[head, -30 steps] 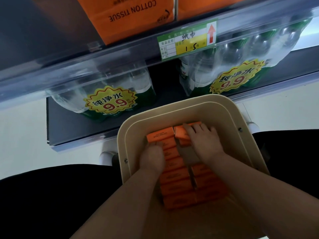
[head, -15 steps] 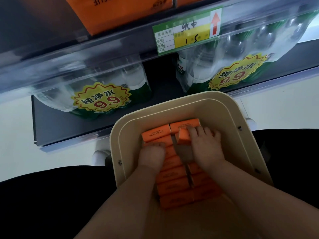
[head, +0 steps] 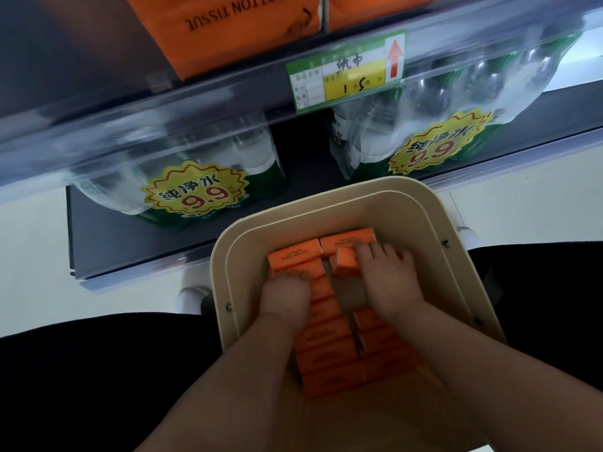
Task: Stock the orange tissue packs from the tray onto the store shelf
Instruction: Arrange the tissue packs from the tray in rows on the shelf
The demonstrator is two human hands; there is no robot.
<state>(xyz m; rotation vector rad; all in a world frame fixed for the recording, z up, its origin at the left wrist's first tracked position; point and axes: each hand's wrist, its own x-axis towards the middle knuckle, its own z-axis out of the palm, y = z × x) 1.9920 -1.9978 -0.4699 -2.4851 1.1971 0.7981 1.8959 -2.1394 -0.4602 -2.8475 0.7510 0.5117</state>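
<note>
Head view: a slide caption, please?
Left hand and right hand grip orange tissue packs in the beige tray below the store shelf.

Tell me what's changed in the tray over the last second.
The right hand has tipped one tissue pack up on end out of the right row and drawn it slightly toward the person, fingers curled over it. The left hand stays on the left row. The tray and water bottles are as before.
</note>
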